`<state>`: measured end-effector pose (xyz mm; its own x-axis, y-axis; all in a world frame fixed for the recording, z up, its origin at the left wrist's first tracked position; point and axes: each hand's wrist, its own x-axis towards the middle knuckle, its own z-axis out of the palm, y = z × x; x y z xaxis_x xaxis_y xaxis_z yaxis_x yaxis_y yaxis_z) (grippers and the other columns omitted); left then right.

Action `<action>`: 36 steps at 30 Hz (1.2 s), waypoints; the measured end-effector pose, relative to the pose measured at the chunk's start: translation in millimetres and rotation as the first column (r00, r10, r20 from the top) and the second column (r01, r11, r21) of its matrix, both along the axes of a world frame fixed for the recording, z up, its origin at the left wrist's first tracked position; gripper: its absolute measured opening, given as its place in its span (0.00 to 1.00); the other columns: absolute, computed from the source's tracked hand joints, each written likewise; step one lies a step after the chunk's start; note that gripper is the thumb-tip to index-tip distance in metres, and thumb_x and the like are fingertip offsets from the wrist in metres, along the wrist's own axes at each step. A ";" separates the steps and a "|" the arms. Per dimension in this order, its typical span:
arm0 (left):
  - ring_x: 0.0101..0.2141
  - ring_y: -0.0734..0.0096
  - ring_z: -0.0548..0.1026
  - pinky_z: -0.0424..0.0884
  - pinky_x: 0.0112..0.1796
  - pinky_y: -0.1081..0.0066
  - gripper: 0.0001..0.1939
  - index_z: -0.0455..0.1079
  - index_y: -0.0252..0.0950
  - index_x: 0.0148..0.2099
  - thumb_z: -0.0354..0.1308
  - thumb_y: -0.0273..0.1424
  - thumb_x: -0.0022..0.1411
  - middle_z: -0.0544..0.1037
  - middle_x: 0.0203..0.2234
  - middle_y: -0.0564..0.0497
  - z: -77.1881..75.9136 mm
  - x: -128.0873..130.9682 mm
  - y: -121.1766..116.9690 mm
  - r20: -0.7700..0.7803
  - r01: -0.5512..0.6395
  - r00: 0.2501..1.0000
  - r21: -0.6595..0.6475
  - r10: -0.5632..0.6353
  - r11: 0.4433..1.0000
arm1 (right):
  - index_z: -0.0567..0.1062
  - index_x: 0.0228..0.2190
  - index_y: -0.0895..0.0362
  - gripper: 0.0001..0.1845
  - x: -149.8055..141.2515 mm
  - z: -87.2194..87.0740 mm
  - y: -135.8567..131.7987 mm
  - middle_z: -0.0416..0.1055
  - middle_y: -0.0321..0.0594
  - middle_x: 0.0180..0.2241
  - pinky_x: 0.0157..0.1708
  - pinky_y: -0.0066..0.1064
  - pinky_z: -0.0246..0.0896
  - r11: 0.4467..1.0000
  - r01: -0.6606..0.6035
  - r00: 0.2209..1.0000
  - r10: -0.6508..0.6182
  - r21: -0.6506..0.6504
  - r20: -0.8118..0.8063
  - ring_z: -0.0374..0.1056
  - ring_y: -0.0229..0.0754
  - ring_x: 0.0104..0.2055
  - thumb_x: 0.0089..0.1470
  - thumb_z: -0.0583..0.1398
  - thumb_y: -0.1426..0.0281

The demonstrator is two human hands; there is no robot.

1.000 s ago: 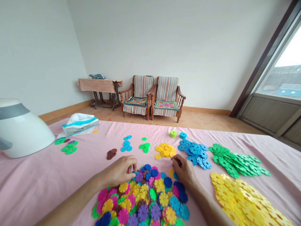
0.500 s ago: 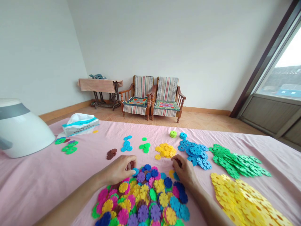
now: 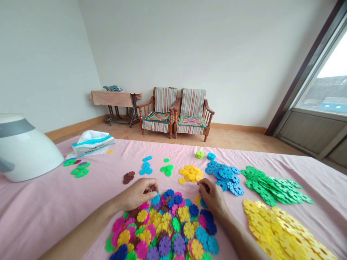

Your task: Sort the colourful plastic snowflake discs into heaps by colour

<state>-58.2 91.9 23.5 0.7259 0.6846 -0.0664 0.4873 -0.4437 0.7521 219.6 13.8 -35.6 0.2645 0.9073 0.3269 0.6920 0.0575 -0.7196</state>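
My left hand pinches a light blue flower-shaped plastic disc between thumb and fingers, at the far left edge of a mixed pile of coloured discs. On the other side of that pile, my right hand rests with its fingers curled together; whether anything is inside them is hidden. Just beyond its fingertips lies a small heap of yellow discs. Past my left hand are small groups of brown discs, light blue discs and green discs.
Larger blue discs, green discs and yellow discs spread over the right of the pink cloth. A tissue pack and a white appliance stand at the left. Two wooden chairs are against the wall.
The light blue disc in my left hand has turned to show more of its face, and my fingers have shifted slightly. My right hand has stayed nearly still.
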 end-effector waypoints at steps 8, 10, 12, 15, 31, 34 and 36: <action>0.22 0.76 0.64 0.59 0.24 0.77 0.06 0.62 0.34 0.32 0.51 0.33 0.55 0.65 0.21 0.57 -7.4 -5.1 10.2 0.038 -0.089 0.995 -0.008 0.089 0.996 | 0.72 0.28 0.56 0.11 -1.4 2.8 -1.5 0.70 0.35 0.21 0.24 0.25 0.54 1.000 0.003 1.000 -0.003 0.007 -0.003 0.66 0.38 0.23 0.51 0.51 0.69; 0.22 0.75 0.64 0.60 0.24 0.77 0.07 0.61 0.35 0.32 0.51 0.33 0.56 0.64 0.21 0.57 -9.7 -6.0 11.5 0.049 -0.096 0.994 -0.023 0.097 0.995 | 0.72 0.28 0.56 0.11 -1.3 2.7 -1.1 0.70 0.36 0.21 0.24 0.25 0.54 1.000 0.003 1.000 -0.003 0.007 -0.003 0.66 0.38 0.23 0.51 0.51 0.69; 0.22 0.76 0.64 0.59 0.23 0.77 0.07 0.61 0.35 0.33 0.51 0.34 0.56 0.64 0.21 0.57 -11.2 -5.9 11.6 0.054 -0.100 0.993 -0.037 0.101 0.994 | 0.72 0.28 0.56 0.11 -1.1 2.5 -0.6 0.70 0.36 0.21 0.24 0.25 0.54 1.000 0.002 1.000 -0.002 0.007 -0.004 0.66 0.38 0.23 0.51 0.51 0.69; 0.22 0.77 0.62 0.57 0.22 0.77 0.07 0.61 0.35 0.32 0.51 0.34 0.55 0.63 0.21 0.57 -12.0 -4.4 10.4 0.051 -0.094 0.994 -0.031 0.095 0.995 | 0.72 0.28 0.57 0.11 -0.9 2.8 -0.2 0.70 0.36 0.21 0.24 0.25 0.54 1.000 0.002 1.000 -0.002 0.001 -0.002 0.66 0.38 0.23 0.51 0.51 0.69; 0.22 0.76 0.60 0.54 0.23 0.76 0.07 0.61 0.34 0.33 0.50 0.33 0.55 0.61 0.20 0.58 -9.1 2.7 1.5 0.000 -0.059 0.998 -0.044 0.059 0.997 | 0.73 0.28 0.56 0.13 -3.1 10.1 -3.4 0.72 0.38 0.22 0.24 0.26 0.56 1.000 -0.008 1.000 0.008 0.000 -0.011 0.67 0.40 0.25 0.52 0.50 0.66; 0.22 0.76 0.60 0.55 0.23 0.76 0.07 0.61 0.34 0.33 0.50 0.32 0.55 0.61 0.20 0.58 -9.7 2.6 1.7 0.000 -0.060 0.998 -0.037 0.060 0.997 | 0.72 0.28 0.56 0.13 -2.5 8.5 -2.7 0.72 0.38 0.23 0.24 0.26 0.55 1.000 -0.013 1.000 0.013 0.010 -0.016 0.67 0.39 0.25 0.52 0.50 0.67; 0.22 0.76 0.60 0.55 0.23 0.76 0.07 0.61 0.33 0.33 0.50 0.32 0.55 0.62 0.20 0.58 -10.7 2.1 1.9 0.002 -0.059 0.998 -0.034 0.059 0.998 | 0.72 0.28 0.56 0.12 -1.5 5.6 -1.1 0.72 0.37 0.23 0.24 0.26 0.55 1.000 -0.010 1.000 0.010 0.014 -0.018 0.67 0.39 0.24 0.52 0.50 0.67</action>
